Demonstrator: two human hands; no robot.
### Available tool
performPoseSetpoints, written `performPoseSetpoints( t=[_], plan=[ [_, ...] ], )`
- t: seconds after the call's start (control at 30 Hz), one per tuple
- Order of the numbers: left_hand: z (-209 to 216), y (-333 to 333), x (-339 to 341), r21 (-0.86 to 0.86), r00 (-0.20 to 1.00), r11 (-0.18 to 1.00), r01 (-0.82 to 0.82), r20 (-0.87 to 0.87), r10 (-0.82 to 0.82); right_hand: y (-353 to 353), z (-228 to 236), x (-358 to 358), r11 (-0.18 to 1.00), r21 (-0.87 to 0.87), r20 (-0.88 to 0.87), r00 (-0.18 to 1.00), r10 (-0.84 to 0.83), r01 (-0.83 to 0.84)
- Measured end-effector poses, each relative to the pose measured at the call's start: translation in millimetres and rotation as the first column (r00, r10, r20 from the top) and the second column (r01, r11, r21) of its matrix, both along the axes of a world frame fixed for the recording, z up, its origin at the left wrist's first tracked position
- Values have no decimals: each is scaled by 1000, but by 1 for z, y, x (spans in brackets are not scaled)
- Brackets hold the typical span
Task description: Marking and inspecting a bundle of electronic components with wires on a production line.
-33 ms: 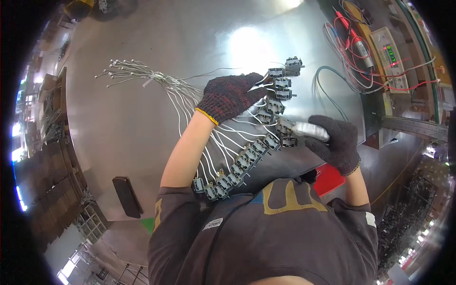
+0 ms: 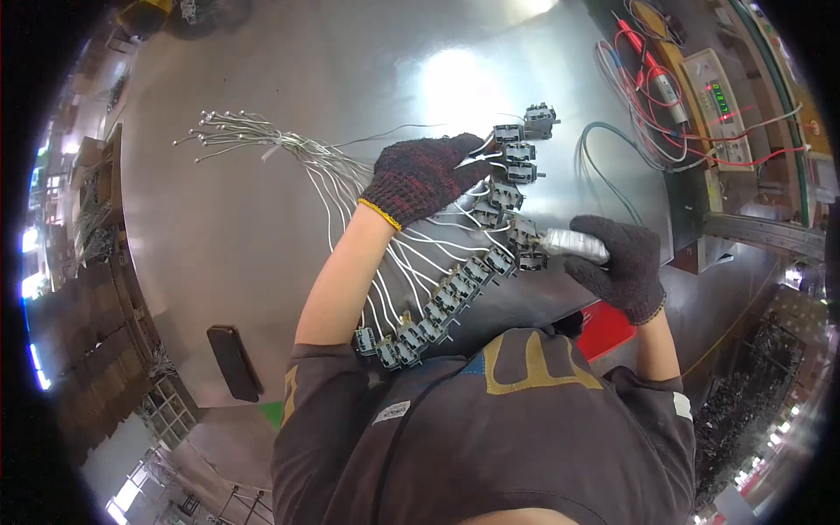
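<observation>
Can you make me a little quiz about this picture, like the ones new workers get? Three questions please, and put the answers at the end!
1. True or false: the left hand is gloved.
2. Pick one. What is the right hand holding?
A) a red probe
B) a white-wrapped thing
C) a pair of scissors
3. Fill the gap: the dark oblong thing lies on the table, to the ____ of all the small grey blocks.

Key:
1. True
2. B
3. left
</observation>
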State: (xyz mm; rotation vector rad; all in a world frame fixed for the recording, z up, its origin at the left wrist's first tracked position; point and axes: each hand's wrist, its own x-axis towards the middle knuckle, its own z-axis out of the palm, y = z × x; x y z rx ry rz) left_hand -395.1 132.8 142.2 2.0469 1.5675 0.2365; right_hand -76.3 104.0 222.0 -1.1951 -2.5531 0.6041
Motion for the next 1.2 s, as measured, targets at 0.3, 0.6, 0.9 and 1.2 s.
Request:
performPoseSetpoints(
  t=[0.3, 0.6, 0.9, 1.2],
  plan=[
    [3, 1, 2, -34, 999, 999, -26, -25, 25, -22, -12, 3, 985, 167, 113, 993, 24, -43],
    [2, 0, 3, -27, 998, 999, -39, -41, 38, -42, -13, -11, 964, 264, 372, 924, -86, -17],
    [-3, 2, 1, -10, 999, 1000, 4, -52, -5, -41, -15, -11, 965, 263, 319, 943, -99, 12],
    [-1, 2, 1, -44, 999, 999, -30, -27, 29, -32, 1, -19, 943, 306, 470, 882, -30, -131]
  ],
)
